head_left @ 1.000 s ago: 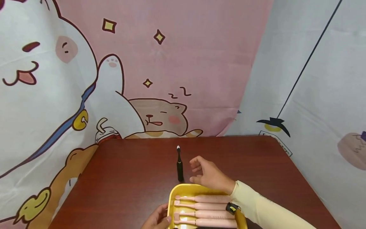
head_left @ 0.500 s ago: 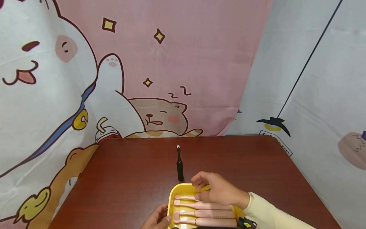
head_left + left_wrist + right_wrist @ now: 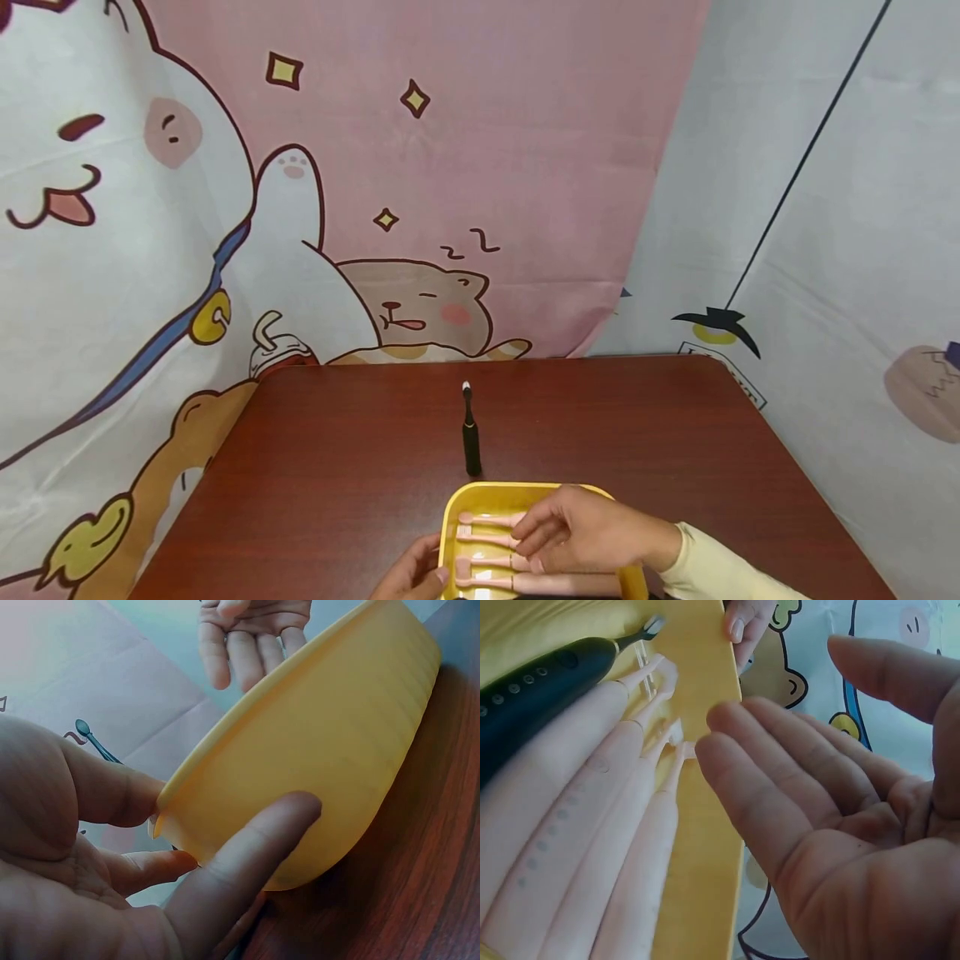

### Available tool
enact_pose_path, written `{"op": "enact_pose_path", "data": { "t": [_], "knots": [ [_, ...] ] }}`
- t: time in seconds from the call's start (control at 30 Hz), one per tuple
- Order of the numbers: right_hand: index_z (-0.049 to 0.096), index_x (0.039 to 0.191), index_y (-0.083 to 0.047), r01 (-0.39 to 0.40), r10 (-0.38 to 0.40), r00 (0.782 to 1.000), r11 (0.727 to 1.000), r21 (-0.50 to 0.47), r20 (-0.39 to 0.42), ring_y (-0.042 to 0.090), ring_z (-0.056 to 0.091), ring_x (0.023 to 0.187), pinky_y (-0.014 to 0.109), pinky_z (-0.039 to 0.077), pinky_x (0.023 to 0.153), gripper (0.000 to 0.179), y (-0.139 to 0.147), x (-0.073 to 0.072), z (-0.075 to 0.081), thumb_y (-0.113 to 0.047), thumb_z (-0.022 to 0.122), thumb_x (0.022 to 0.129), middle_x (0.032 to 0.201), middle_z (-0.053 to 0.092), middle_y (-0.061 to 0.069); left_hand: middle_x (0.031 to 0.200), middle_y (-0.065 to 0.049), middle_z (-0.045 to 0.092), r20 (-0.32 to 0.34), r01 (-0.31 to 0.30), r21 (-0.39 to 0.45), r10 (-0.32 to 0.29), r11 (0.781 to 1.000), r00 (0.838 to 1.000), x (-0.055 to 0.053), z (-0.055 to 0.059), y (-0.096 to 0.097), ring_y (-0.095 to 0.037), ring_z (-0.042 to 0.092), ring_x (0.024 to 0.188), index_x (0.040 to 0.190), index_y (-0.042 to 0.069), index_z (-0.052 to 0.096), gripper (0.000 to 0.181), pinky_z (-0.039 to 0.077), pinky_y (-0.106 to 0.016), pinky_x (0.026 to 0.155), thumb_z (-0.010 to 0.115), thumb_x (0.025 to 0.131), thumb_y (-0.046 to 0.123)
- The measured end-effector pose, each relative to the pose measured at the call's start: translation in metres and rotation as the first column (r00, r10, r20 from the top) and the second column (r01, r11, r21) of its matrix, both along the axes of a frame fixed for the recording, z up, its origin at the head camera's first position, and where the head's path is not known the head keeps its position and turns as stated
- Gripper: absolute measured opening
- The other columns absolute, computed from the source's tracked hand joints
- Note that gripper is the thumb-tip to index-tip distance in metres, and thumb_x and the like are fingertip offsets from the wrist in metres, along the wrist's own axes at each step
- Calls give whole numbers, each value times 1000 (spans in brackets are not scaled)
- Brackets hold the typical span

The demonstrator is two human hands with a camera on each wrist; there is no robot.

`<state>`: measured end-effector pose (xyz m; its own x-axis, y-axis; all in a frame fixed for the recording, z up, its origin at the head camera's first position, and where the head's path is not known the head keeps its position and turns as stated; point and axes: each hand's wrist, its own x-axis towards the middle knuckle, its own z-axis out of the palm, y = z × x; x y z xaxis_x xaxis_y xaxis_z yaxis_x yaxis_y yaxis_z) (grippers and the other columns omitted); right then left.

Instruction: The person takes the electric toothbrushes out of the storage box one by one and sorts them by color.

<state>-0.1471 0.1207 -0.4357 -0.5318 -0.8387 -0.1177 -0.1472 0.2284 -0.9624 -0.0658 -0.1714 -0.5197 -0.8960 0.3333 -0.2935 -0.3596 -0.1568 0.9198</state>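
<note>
My left hand (image 3: 408, 575) holds the left corner of a yellow plastic box (image 3: 322, 727), thumb along its outer wall and fingertips at the rim. Inside lie several pink electric toothbrushes (image 3: 577, 825) side by side, heads toward the left. A black electric toothbrush (image 3: 547, 671) lies beside them at the near side. Over the box hovers my right hand (image 3: 585, 529), fingers loosely bent and holding nothing, covering part of the pink handles in the head view. Beyond the box another black electric toothbrush (image 3: 471, 446) appears to stand upright on the table.
The dark red-brown wooden table (image 3: 337, 467) carries the box at its near side. Behind and beside it hangs a cartoon-printed cloth (image 3: 525, 167). A pale yellow sleeve (image 3: 720, 567) covers my right forearm.
My right hand has come back from beside the standing black toothbrush, toward me and over the box. The left hand and the box have stayed in place.
</note>
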Motion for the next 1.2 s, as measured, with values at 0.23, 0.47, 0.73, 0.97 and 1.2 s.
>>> {"op": "enact_pose_path", "data": {
  "t": [0.23, 0.47, 0.73, 0.97, 1.2],
  "knots": [
    [69, 116, 2, -30, 30, 997, 1000, -2, 68, 11, 71, 101, 15, 53, 80, 31, 4, -1, -11, -15, 72, 90, 107, 75, 13, 128, -21, 58, -29, 2, -8, -2, 1000, 1000, -1, -4, -1, -29, 64, 107, 145, -12, 32, 59, 57, -38, 85, 56, 98, 16],
    [65, 117, 11, -63, 68, 990, 997, -40, 122, 9, 70, 100, 14, 53, 82, 36, -1, -1, -23, -12, 72, 89, 107, 73, 19, 130, -21, 57, -6, 3, -7, -3, 1000, 1000, -1, -2, -1, -29, 63, 108, 145, -11, 31, 61, 57, -39, 86, 56, 98, 18],
    [67, 113, 9, -76, 75, 986, 997, 1, 150, 11, 70, 98, 14, 53, 80, 33, -4, 1, -27, -11, 73, 88, 105, 74, 19, 130, -20, 57, -6, 9, 20, -9, 1000, 1000, -2, -6, -2, -28, 63, 108, 146, -10, 31, 60, 57, -40, 86, 55, 99, 18],
    [70, 110, 2, -22, 16, 989, 999, 40, 146, 8, 70, 94, 14, 52, 76, 26, -3, 9, -31, -11, 74, 87, 104, 75, 12, 131, -22, 56, -35, 28, 20, -27, 999, 999, -2, -5, -2, -28, 63, 109, 146, -12, 28, 60, 57, -38, 86, 54, 100, 18],
    [69, 111, 3, -69, 65, 992, 997, 35, 111, 7, 70, 95, 15, 53, 79, 26, -4, 11, -31, -8, 71, 88, 104, 75, 8, 130, -23, 57, -54, 23, -5, -23, 1000, 998, -1, -5, -2, -29, 63, 109, 144, -13, 30, 59, 57, -37, 86, 54, 100, 17]
  ]
}}
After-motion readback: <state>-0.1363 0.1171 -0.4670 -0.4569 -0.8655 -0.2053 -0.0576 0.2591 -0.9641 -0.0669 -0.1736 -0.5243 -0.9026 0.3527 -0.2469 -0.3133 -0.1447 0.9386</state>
